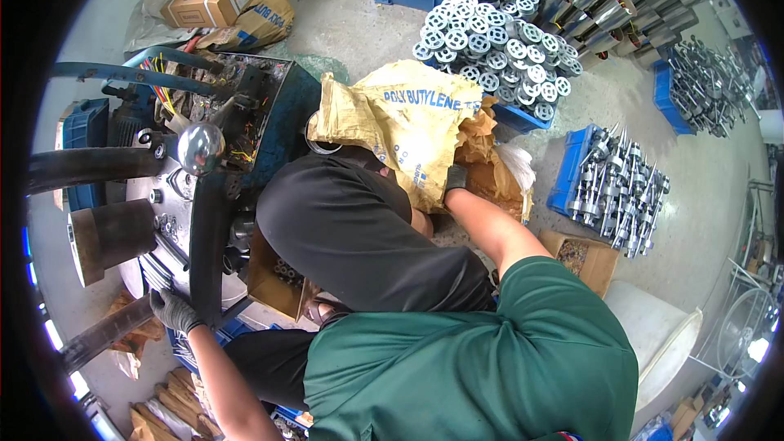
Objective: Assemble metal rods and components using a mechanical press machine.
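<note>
My left hand point(173, 311), in a dark grey glove, is beside the press-like machine point(175, 196) on the left. Its fingers are closed at the lower ends of several thin silvery metal rods point(155, 272), and part of the grip is hidden. My right hand point(456, 177), also gloved, grips the edge of a crumpled yellow woven sack point(400, 122) in front of me. The sack's mouth gapes on the right, showing brown paper lining point(488, 167) and some white plastic. My raised knee, in black trousers, is against the sack's near side.
A shiny ball knob point(201, 149) sticks up from the machine. Beyond the sack, metal discs with holes point(498, 49) overflow blue crates. Shafted rotors point(621, 188) fill a blue crate point(569, 170) at right. Nearby are cardboard boxes point(600, 265) and a white bin point(653, 335).
</note>
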Action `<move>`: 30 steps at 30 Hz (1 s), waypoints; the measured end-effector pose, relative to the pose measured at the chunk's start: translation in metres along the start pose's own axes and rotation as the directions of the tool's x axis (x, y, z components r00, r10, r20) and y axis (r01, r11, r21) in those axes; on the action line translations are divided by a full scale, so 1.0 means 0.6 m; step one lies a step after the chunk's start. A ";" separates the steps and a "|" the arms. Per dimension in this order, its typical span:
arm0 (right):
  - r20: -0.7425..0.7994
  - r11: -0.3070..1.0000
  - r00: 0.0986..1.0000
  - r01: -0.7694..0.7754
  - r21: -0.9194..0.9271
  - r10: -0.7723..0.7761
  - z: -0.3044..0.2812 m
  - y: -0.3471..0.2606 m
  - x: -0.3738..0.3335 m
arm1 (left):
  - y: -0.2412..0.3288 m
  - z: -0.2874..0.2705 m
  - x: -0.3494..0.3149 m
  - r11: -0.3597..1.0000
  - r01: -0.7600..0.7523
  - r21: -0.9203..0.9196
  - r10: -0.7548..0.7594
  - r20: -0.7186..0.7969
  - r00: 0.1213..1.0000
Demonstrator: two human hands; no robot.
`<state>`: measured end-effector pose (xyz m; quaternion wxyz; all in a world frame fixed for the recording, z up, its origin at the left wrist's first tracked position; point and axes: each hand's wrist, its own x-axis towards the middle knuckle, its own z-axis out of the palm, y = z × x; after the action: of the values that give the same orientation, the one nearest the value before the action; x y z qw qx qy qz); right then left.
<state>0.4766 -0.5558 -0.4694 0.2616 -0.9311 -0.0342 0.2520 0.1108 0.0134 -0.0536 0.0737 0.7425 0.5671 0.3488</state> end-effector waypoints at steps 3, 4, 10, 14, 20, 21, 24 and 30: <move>-0.007 0.999 0.999 0.032 0.022 -0.032 0.011 -0.021 -0.008 | -0.014 -0.008 0.010 1.000 -0.012 0.005 0.012 -0.017 1.000; -0.003 0.999 0.999 0.044 0.030 -0.044 0.022 -0.029 -0.012 | -0.018 -0.015 0.011 1.000 0.001 -0.021 -0.001 0.008 1.000; -0.318 0.973 0.929 0.219 0.069 -0.187 0.096 0.132 0.085 | -0.003 0.059 -0.004 0.988 0.030 -0.151 -0.020 0.065 0.998; -0.130 0.990 0.983 0.136 0.044 -0.130 0.165 0.061 0.065 | -0.031 -0.004 0.015 0.999 -0.039 -0.008 0.039 -0.002 0.999; 0.038 0.982 0.995 -0.080 -0.170 0.088 0.020 0.075 0.081 | -0.009 0.033 -0.005 0.998 -0.061 -0.030 0.062 0.015 0.998; 0.063 0.985 0.995 -0.061 -0.164 0.072 0.012 0.036 0.060 | -0.015 0.013 0.002 0.998 -0.060 -0.005 0.060 -0.001 0.998; 0.148 0.964 0.987 -0.015 -0.264 0.056 -0.019 -0.047 0.003 | -0.043 -0.032 0.020 0.995 -0.066 -0.074 0.064 -0.029 0.998; 0.546 0.675 0.752 0.620 -0.400 -0.369 -0.131 0.106 0.100 | -0.009 0.057 -0.014 0.991 -0.114 -0.074 0.112 -0.025 0.993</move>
<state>0.5631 -0.6355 -0.4705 0.0235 -0.8406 -0.4193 0.3420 0.1263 0.0178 -0.0854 0.0757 0.7663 0.5115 0.3813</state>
